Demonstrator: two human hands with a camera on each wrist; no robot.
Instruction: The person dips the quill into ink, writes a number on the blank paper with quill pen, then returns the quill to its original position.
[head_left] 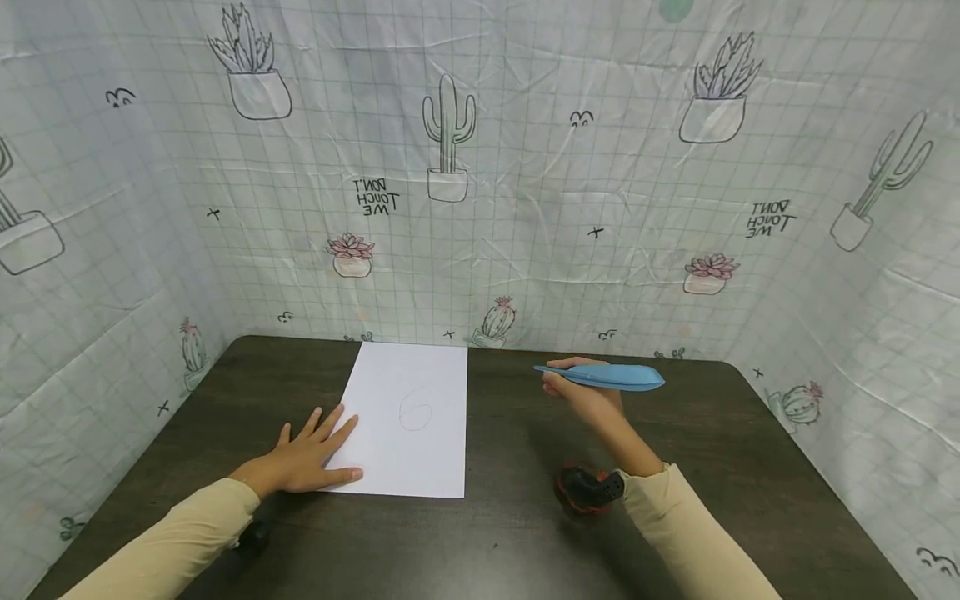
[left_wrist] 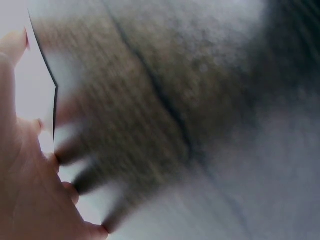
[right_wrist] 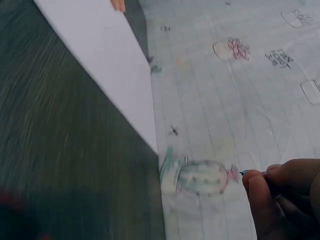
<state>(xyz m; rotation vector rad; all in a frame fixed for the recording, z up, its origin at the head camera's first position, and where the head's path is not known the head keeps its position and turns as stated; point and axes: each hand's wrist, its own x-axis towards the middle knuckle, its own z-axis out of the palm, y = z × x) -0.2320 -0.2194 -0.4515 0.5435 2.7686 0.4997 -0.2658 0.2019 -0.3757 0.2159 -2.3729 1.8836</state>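
A white sheet of paper (head_left: 405,467) lies on the dark table, with a faint pencil-like "6" (head_left: 416,412) drawn near its middle. My left hand (head_left: 311,460) rests with spread fingers on the paper's left edge; those fingers (left_wrist: 35,185) also show in the left wrist view. To the right of the sheet, my right hand (head_left: 596,404) pinches a blue feather-shaped pen (head_left: 626,377) above the table, its tip pointing left. In the right wrist view only the small pen tip (right_wrist: 242,173) emerges from the fingertips (right_wrist: 257,187).
A dark wood-look table (head_left: 510,542) reaches back to a wrinkled white cloth (head_left: 540,192) printed with cacti, which encloses the back and both sides. A black wrist device with an orange-red rim (head_left: 588,489) is by the right wrist. Yellow sleeves cover both forearms.
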